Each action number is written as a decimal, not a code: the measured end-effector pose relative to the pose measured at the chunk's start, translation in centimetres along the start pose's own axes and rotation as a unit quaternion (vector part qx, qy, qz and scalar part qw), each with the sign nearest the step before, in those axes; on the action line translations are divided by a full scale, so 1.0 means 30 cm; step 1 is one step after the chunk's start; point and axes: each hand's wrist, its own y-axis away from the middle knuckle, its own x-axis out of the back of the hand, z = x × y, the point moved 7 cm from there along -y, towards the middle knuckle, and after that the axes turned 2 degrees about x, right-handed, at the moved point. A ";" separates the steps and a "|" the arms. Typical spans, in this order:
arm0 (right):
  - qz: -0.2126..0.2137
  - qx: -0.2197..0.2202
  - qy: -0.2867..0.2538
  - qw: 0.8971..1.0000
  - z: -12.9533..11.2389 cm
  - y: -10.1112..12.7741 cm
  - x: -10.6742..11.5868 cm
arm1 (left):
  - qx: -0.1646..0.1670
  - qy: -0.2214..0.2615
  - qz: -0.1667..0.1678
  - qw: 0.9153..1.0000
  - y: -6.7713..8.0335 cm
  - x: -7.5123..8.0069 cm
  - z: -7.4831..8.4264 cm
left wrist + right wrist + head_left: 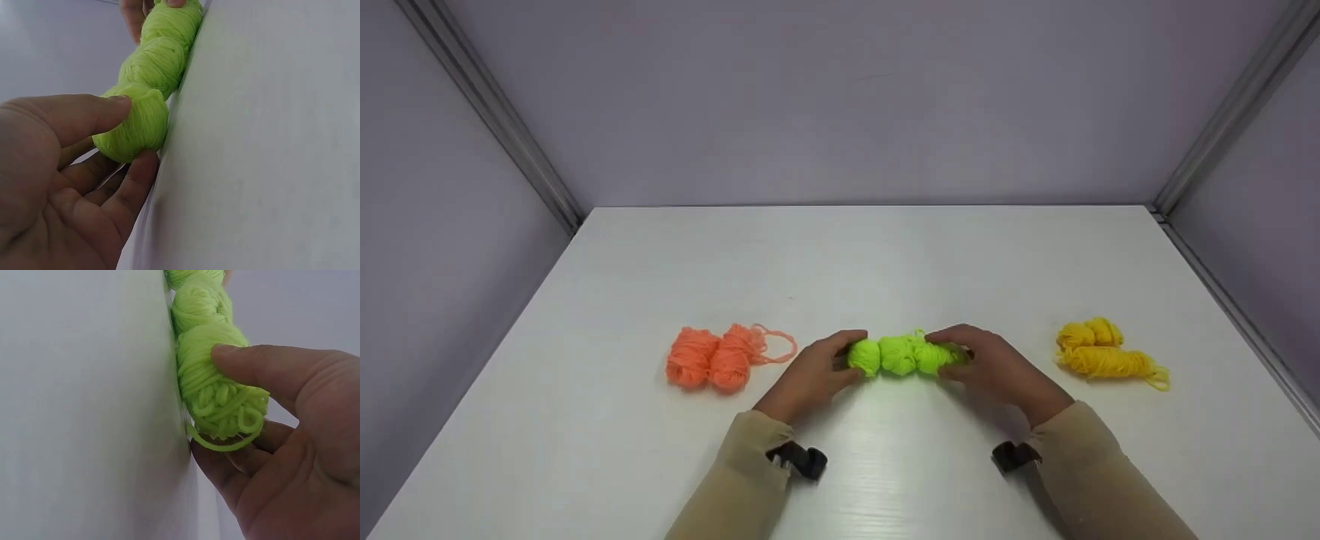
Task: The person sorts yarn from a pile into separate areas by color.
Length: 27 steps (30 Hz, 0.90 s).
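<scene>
Three neon-green balls of yarn (897, 355) lie end to end in a row on the white table. At the row's left end, my left hand (814, 375) grips the outer green ball (138, 126), its thumb on one side and its fingers curled round the other. The right-end green ball (211, 363), with a loose loop of strand, is held by my right hand (997, 367) between thumb and fingers. Between the hands, the middle ball (154, 64) is not touched by either. Parts of the fingers are hidden behind the yarn.
To the left lie two orange balls of yarn (712, 358) side by side, with a loose strand trailing right. Yellow yarn bundles (1110, 361) lie on the right. Pale walls (870, 105) enclose the white table (870, 262) at the back and sides.
</scene>
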 end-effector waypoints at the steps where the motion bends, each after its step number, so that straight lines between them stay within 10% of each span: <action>1: 0.000 -0.001 0.001 1.000 0.001 0.000 0.000 | 0.000 0.000 0.000 1.000 0.000 -0.001 0.000; 27: 0.017 0.011 -0.010 1.000 0.008 0.045 0.011 | 0.017 0.014 -0.015 1.000 0.017 -0.010 -0.016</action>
